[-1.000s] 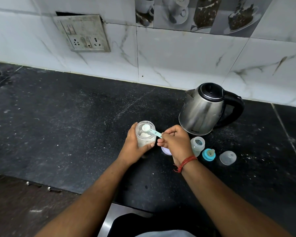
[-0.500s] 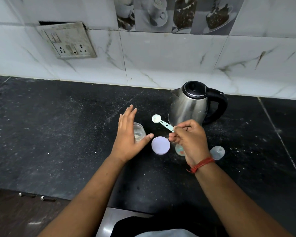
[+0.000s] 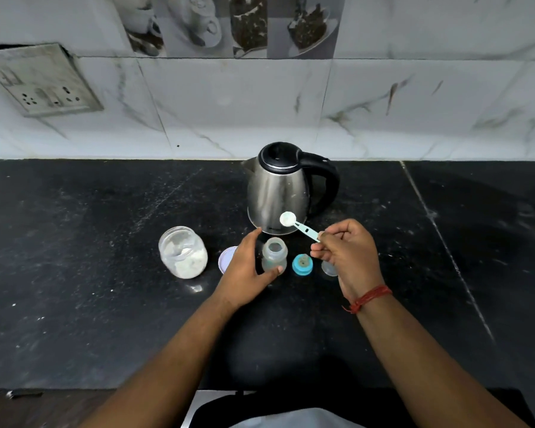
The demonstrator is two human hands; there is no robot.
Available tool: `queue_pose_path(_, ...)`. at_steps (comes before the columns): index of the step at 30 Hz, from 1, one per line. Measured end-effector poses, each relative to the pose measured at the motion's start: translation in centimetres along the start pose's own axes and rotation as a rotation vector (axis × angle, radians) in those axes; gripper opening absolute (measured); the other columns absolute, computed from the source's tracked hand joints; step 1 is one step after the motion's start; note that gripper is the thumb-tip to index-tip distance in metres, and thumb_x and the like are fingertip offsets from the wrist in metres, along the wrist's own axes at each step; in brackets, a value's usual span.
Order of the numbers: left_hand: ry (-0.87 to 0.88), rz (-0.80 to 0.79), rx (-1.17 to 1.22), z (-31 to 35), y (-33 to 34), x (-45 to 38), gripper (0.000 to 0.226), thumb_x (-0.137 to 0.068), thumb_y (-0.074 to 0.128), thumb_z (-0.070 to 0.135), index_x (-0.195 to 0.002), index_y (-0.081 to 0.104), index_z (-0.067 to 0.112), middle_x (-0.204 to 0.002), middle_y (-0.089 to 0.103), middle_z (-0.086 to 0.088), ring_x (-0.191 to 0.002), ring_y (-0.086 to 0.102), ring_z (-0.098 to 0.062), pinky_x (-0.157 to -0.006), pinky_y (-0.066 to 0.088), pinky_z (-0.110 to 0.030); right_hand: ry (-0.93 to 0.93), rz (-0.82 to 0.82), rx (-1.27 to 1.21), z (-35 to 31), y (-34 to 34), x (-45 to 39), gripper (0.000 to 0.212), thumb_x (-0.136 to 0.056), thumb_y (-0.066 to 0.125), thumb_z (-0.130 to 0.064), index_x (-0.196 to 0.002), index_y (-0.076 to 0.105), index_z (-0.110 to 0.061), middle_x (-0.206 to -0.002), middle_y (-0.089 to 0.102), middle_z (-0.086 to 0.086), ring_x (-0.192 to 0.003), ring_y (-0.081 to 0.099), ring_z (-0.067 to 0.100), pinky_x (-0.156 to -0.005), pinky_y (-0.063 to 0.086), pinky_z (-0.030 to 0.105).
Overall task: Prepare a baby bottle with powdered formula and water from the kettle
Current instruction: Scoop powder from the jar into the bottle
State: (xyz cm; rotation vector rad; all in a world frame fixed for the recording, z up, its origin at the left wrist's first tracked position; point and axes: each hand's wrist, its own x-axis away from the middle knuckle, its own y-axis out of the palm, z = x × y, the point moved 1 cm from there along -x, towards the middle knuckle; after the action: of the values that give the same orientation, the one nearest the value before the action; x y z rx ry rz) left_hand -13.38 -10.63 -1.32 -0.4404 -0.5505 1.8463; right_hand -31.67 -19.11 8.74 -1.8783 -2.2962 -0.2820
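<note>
Pinching the scoop (image 3: 300, 227) by its handle with the right hand (image 3: 349, 251), powder-filled bowl raised in front of the kettle (image 3: 283, 189) at frame centre. Left hand (image 3: 244, 270) spread wide around the baby bottle (image 3: 274, 254), thumb tip touching its lower side, fingers apart from it. Bottle upright and uncapped, just below the kettle. Blue nipple ring (image 3: 302, 264) just right of the bottle; open formula jar (image 3: 183, 252) to the left, lid (image 3: 227, 260) between.
</note>
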Motion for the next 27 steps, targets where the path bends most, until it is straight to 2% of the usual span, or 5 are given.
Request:
queue_pose_path(7, -0.006, 0.025, -0.020, 0.5, 1.9, -1.1, 0.051, -0.084, 0.076, 0.032, -0.118, 0.048, 0.057, -0.118, 0.064, 0.022, -0.113, 0.060, -0.006, -0.102, 0.049, -0.041, 0.024, -0.015, 0.042, 0.5, -2.2, -0.5, 0.008, -0.092, 0.060, 0.006, -0.101, 0.058, 0.005, -0.080, 0.066, 0.019, -0.063, 0.071, 0.020, -0.058, 0.057, 0.025)
queue_pose_path(15, -0.010, 0.117, 0.041, 0.9, 1.9, -0.9, 0.052, -0.084, 0.079, 0.033, -0.130, 0.057, 0.030, -0.123, 0.064, 0.014, -0.117, 0.059, -0.004, -0.102, 0.048, -0.030, -0.041, -0.053, 0.128, 0.4, -1.6, -0.6, 0.006, -0.092, 0.061, 0.005, -0.096, 0.059, 0.001, -0.082, 0.066, 0.018, -0.062, 0.072, 0.022, -0.060, 0.060, 0.029)
queue_pose_path(19, -0.028, 0.158, -0.030, 1.2, 0.5, -0.8, 0.052, -0.084, 0.081, 0.034, -0.131, 0.060, 0.028, -0.120, 0.063, 0.013, -0.110, 0.057, 0.000, -0.094, 0.040, -0.009, -0.146, -0.066, 0.248, 0.7, -0.6, -0.7, 0.012, -0.090, 0.061, 0.005, -0.087, 0.059, -0.006, -0.075, 0.068, 0.017, -0.059, 0.072, 0.022, -0.058, 0.059, 0.031)
queue_pose_path(22, -0.019, 0.173, -0.058, 1.3, -0.4, -0.7, 0.058, -0.081, 0.076, 0.050, -0.133, 0.058, 0.033, -0.120, 0.063, 0.014, -0.112, 0.058, -0.003, -0.098, 0.048, -0.026, -0.260, -0.084, 0.353, 0.7, 0.3, -0.4, 0.018, -0.089, 0.062, 0.007, -0.082, 0.058, -0.009, -0.076, 0.066, 0.020, -0.056, 0.070, 0.018, -0.052, 0.054, 0.022)
queue_pose_path(27, 0.007, 0.197, -0.057, 1.2, -1.5, -0.8, 0.056, -0.083, 0.079, 0.042, -0.133, 0.058, 0.029, -0.121, 0.062, 0.010, -0.113, 0.058, -0.009, -0.099, 0.050, -0.037, -0.589, -0.129, 0.666, 0.8, 1.8, 0.2, 0.022, -0.079, 0.066, 0.006, -0.081, 0.057, -0.013, -0.081, 0.057, -0.002, -0.066, 0.061, 0.015, -0.063, 0.055, 0.034)
